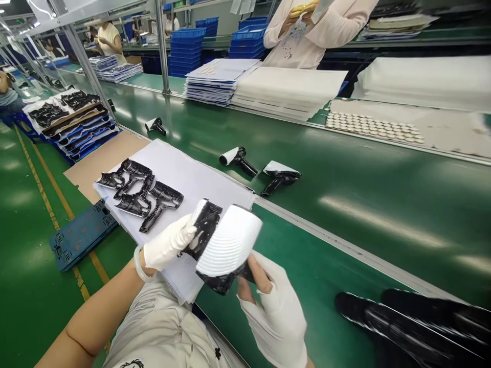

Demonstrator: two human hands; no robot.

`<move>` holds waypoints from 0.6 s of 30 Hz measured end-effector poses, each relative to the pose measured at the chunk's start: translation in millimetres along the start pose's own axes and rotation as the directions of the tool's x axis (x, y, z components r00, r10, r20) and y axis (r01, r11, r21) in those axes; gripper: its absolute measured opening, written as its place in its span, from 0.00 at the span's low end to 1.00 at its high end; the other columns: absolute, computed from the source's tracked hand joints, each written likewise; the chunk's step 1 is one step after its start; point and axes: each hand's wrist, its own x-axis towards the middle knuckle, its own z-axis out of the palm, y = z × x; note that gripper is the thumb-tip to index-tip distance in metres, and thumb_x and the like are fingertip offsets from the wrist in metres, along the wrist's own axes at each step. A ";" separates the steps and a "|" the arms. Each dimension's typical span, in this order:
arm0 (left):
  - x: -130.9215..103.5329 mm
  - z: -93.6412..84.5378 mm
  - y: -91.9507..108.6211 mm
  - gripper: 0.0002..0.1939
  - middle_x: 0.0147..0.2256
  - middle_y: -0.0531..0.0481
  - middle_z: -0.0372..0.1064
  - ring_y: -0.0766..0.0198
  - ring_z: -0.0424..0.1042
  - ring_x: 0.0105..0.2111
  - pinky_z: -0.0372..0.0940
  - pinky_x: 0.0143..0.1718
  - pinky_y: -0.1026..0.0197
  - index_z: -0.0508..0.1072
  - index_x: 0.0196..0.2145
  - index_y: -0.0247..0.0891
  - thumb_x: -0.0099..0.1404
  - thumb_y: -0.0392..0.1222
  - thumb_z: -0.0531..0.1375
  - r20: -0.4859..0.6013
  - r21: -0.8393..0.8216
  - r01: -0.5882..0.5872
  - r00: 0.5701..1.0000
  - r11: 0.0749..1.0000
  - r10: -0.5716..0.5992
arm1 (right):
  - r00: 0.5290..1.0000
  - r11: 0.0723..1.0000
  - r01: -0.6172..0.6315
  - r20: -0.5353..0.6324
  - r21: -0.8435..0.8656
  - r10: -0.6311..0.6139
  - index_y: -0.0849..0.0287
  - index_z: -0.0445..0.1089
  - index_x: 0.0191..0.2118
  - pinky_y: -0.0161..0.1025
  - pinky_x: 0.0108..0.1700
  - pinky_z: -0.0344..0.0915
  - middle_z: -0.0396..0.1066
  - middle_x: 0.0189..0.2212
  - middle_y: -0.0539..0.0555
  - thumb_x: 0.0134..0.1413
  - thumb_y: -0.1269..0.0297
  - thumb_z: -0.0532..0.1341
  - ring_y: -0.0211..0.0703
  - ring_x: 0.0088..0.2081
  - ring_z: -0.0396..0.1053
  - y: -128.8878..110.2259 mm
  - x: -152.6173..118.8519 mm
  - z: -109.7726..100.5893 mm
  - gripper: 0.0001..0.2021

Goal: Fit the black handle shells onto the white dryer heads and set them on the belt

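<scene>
Right grip: gloved, thumb and a fingertip bare, grasping a white-and-black housing at its dark lower part; the ribbed white face is turned upward. Left grip: gloved, closed around a black shell with a white outer edge. The two parts are held close together above the near edge of the bench; contact between them cannot be determined, as the housing partly covers the shell.

Beneath and beyond the left grip lies a stack of white sheets. Several loose black pieces lie on it, hollow sides showing, some overlapping. A brown board adjoins its far left corner. A blue panel juts out to the left, above the green floor.

Past the metal rail, three dryer-shaped units rest apart on the green line surface. Across it are paper stacks, rows of pale discs and a co-worker in a pale top. Dark objects at lower right are blurred.
</scene>
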 end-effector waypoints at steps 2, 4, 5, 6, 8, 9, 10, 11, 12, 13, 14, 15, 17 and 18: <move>-0.4 7.2 5.7 0.34 0.45 0.41 0.78 0.46 0.74 0.52 0.69 0.55 0.46 0.77 0.51 0.40 0.61 0.70 0.59 0.132 -0.037 -0.001 0.991 0.999 0.006 | 0.998 0.997 0.054 0.022 -0.050 -0.052 0.49 0.42 0.73 0.50 0.44 0.76 0.73 0.47 0.65 0.61 0.78 0.54 0.53 0.48 0.74 2.4 0.7 5.2 0.38; -1.3 11.4 8.7 0.35 0.53 0.40 0.74 0.46 0.70 0.57 0.65 0.59 0.47 0.74 0.55 0.40 0.63 0.69 0.57 0.218 -0.081 0.003 0.976 0.997 0.015 | 0.996 0.995 0.082 0.030 -0.058 -0.080 0.50 0.41 0.74 0.51 0.45 0.75 0.73 0.47 0.65 0.60 0.79 0.53 0.53 0.48 0.73 4.8 -0.1 9.6 0.39; -1.8 12.4 9.1 0.35 0.55 0.39 0.73 0.46 0.69 0.58 0.65 0.60 0.47 0.73 0.56 0.40 0.63 0.69 0.57 0.237 -0.095 0.014 0.972 0.995 0.009 | 0.995 0.994 0.092 0.036 -0.058 -0.090 0.50 0.41 0.74 0.52 0.45 0.75 0.73 0.48 0.65 0.59 0.80 0.53 0.53 0.49 0.73 5.8 -0.7 11.3 0.40; -2.4 12.7 8.7 0.36 0.56 0.39 0.72 0.46 0.69 0.59 0.64 0.61 0.47 0.72 0.57 0.40 0.63 0.69 0.58 0.249 -0.101 0.028 0.969 0.995 -0.002 | 0.994 0.994 0.098 0.044 -0.056 -0.095 0.50 0.40 0.74 0.52 0.46 0.74 0.73 0.48 0.65 0.58 0.81 0.53 0.52 0.49 0.73 6.6 -1.1 12.4 0.41; -3.8 12.5 7.2 0.37 0.55 0.39 0.73 0.45 0.69 0.59 0.65 0.60 0.47 0.72 0.57 0.40 0.61 0.70 0.59 0.251 -0.109 0.055 0.968 0.993 -0.026 | 0.993 0.993 0.108 0.061 -0.049 -0.105 0.50 0.40 0.74 0.51 0.45 0.74 0.73 0.48 0.65 0.57 0.82 0.53 0.51 0.48 0.73 7.4 -1.6 14.1 0.43; -4.6 12.4 6.5 0.37 0.55 0.39 0.73 0.46 0.70 0.59 0.65 0.60 0.47 0.72 0.57 0.41 0.61 0.69 0.60 0.246 -0.112 0.065 0.969 0.992 -0.036 | 0.992 0.993 0.110 0.064 -0.050 -0.107 0.50 0.40 0.74 0.51 0.45 0.74 0.73 0.48 0.65 0.56 0.82 0.53 0.51 0.48 0.73 7.4 -1.6 14.9 0.43; -5.5 12.8 6.0 0.36 0.54 0.40 0.74 0.46 0.71 0.58 0.65 0.60 0.47 0.73 0.57 0.42 0.60 0.68 0.61 0.247 -0.115 0.074 0.968 0.991 -0.043 | 0.992 0.992 0.112 0.060 -0.057 -0.109 0.51 0.40 0.74 0.50 0.45 0.74 0.73 0.48 0.65 0.55 0.83 0.53 0.50 0.47 0.73 7.4 -1.7 16.1 0.43; -6.6 13.8 5.9 0.34 0.54 0.41 0.75 0.47 0.72 0.57 0.65 0.60 0.47 0.74 0.57 0.43 0.59 0.66 0.63 0.254 -0.119 0.079 0.966 0.990 -0.047 | 0.992 0.991 0.115 0.056 -0.065 -0.112 0.51 0.40 0.74 0.49 0.44 0.74 0.73 0.47 0.65 0.55 0.83 0.53 0.50 0.47 0.73 7.3 -1.7 17.8 0.43; -7.7 15.4 6.0 0.33 0.52 0.42 0.76 0.47 0.73 0.56 0.65 0.59 0.46 0.74 0.56 0.43 0.58 0.64 0.65 0.256 -0.122 0.087 0.965 0.989 -0.053 | 0.992 0.991 0.116 0.052 -0.067 -0.112 0.51 0.40 0.74 0.49 0.44 0.74 0.73 0.48 0.65 0.55 0.83 0.53 0.50 0.47 0.73 7.2 -1.7 20.3 0.43; -8.9 17.6 6.3 0.32 0.51 0.43 0.76 0.47 0.73 0.55 0.65 0.59 0.46 0.75 0.55 0.42 0.58 0.62 0.66 0.248 -0.131 0.099 0.967 0.986 -0.064 | 0.993 0.992 0.108 0.048 -0.063 -0.106 0.51 0.39 0.74 0.50 0.45 0.74 0.72 0.49 0.65 0.55 0.82 0.52 0.50 0.48 0.72 7.3 -1.6 23.4 0.43; -10.0 20.2 6.4 0.31 0.50 0.43 0.77 0.47 0.74 0.55 0.65 0.58 0.46 0.76 0.53 0.41 0.58 0.61 0.67 0.241 -0.146 0.112 0.968 0.983 -0.075 | 0.995 0.994 0.098 0.042 -0.058 -0.096 0.51 0.39 0.74 0.52 0.45 0.74 0.72 0.49 0.66 0.55 0.82 0.52 0.51 0.49 0.72 7.5 -1.5 27.2 0.43; -10.9 23.0 6.3 0.30 0.49 0.44 0.77 0.47 0.74 0.54 0.66 0.57 0.46 0.77 0.52 0.40 0.58 0.61 0.67 0.233 -0.168 0.125 0.969 0.978 -0.084 | 0.996 0.995 0.089 0.032 -0.052 -0.088 0.51 0.39 0.73 0.52 0.45 0.74 0.72 0.49 0.66 0.55 0.81 0.53 0.52 0.48 0.72 7.7 -1.2 31.2 0.43; -12.0 28.0 4.9 0.29 0.49 0.44 0.77 0.47 0.75 0.52 0.68 0.54 0.46 0.78 0.50 0.39 0.58 0.61 0.66 0.218 -0.206 0.145 0.971 0.968 -0.099 | 0.998 0.998 0.055 0.004 -0.021 -0.055 0.51 0.41 0.73 0.49 0.42 0.74 0.74 0.44 0.63 0.55 0.81 0.53 0.50 0.43 0.74 7.0 -0.2 38.4 0.42; -12.0 29.5 3.7 0.28 0.48 0.43 0.78 0.47 0.76 0.50 0.68 0.54 0.46 0.78 0.49 0.39 0.59 0.62 0.65 0.212 -0.216 0.150 0.972 0.965 -0.104 | 1.000 1.000 0.001 -0.020 0.028 -0.001 0.51 0.47 0.71 0.46 0.39 0.74 0.75 0.39 0.60 0.55 0.80 0.54 0.48 0.38 0.74 5.5 0.4 40.6 0.39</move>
